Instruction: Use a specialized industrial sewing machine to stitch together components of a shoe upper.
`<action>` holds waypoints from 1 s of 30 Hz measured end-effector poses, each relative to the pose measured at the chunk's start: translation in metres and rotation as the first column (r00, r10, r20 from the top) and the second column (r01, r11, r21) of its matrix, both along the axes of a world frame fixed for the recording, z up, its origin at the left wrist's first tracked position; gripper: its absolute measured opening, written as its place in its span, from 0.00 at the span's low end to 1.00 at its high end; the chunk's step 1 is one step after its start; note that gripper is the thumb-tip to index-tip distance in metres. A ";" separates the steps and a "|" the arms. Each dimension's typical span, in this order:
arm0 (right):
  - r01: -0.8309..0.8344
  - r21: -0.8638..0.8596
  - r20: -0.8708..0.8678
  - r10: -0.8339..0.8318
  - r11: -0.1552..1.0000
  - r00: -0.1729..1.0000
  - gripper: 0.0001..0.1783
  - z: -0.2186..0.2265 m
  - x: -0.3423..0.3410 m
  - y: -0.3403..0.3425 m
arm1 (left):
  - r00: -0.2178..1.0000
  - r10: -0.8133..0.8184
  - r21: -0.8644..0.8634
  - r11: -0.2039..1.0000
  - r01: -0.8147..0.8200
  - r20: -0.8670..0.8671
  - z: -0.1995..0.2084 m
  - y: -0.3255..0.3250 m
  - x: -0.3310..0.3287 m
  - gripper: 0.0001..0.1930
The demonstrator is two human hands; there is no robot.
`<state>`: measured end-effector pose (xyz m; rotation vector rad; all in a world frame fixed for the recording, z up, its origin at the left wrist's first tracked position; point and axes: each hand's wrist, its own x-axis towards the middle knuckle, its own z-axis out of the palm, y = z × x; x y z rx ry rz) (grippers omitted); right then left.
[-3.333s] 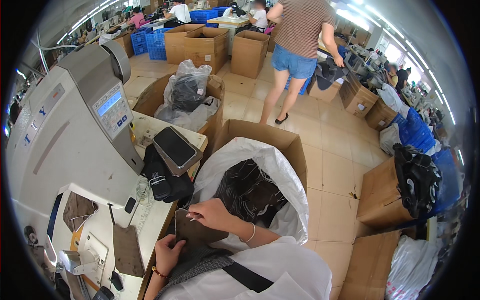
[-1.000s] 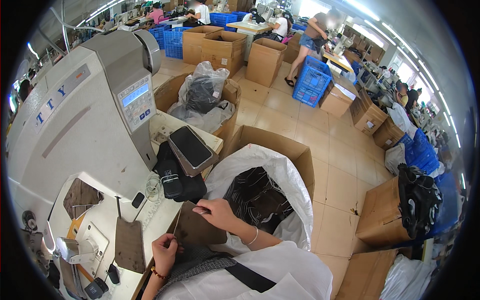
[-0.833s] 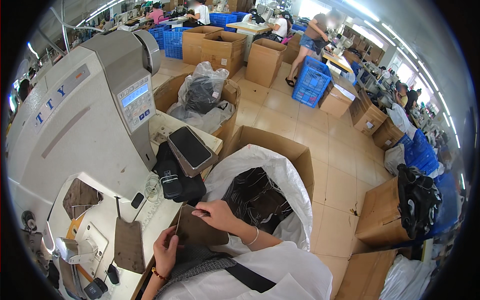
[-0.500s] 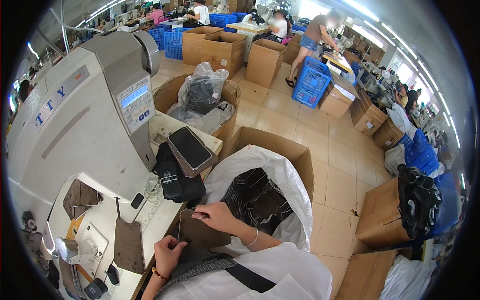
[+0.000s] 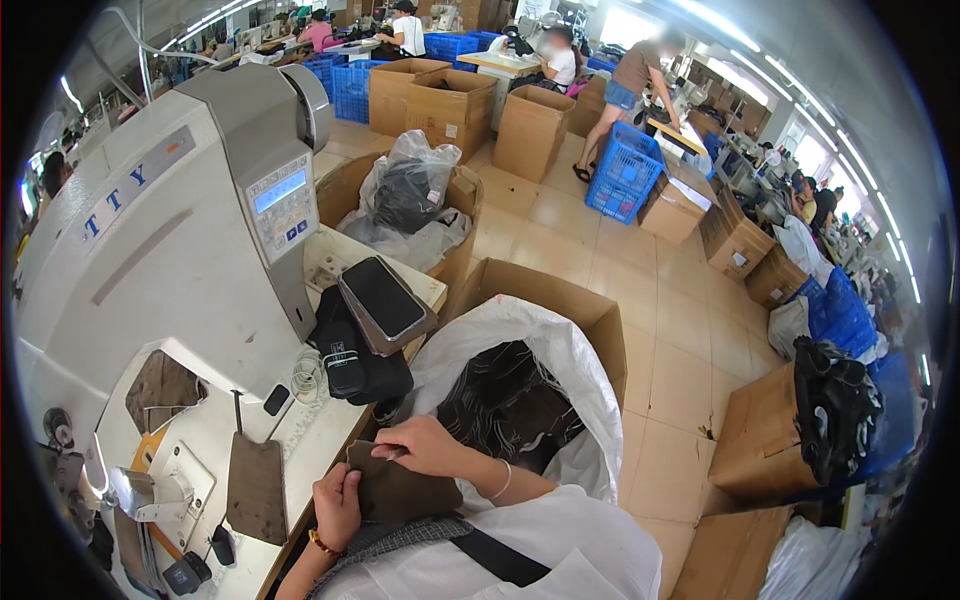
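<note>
Gripping a brown fabric piece (image 5: 395,490) with both hands, a seated worker holds it just off the near edge of a white sewing table (image 5: 300,455). The right hand (image 5: 425,447) curls over the piece's top edge, fingers pinched shut on it; the left hand (image 5: 337,505) clasps its lower left side. A second brown piece (image 5: 257,490) lies flat on the table, left of the hands. Beyond the hands on the same table rest a black pouch (image 5: 352,362) and a phone (image 5: 383,297) lying on a flat brown case. A large grey sewing machine (image 5: 170,230) with a small control panel fills the table's far left. Right of the table, touching it, stands a cardboard box (image 5: 560,300) lined with a white sack (image 5: 540,345) that holds dark fabric pieces (image 5: 505,405). Farther off, other workers stand among boxes and blue crates (image 5: 625,175).
</note>
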<state>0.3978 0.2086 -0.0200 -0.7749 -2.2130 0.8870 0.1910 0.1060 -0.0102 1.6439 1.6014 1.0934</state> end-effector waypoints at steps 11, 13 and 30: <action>0.027 0.136 -0.012 -0.025 0.990 1.000 0.09 0.025 0.009 -0.004 | 0.966 0.090 0.067 0.992 -0.110 0.242 0.019 -0.007 0.000 0.13; -0.093 0.222 -0.045 0.106 0.971 0.993 0.10 0.019 -0.007 -0.013 | 0.994 0.037 0.121 0.991 -0.049 0.102 0.020 -0.005 0.004 0.14; 0.049 0.097 -0.068 -0.043 0.994 0.997 0.10 0.033 0.005 -0.015 | 0.948 0.115 0.006 0.992 -0.122 0.298 0.039 -0.001 -0.010 0.08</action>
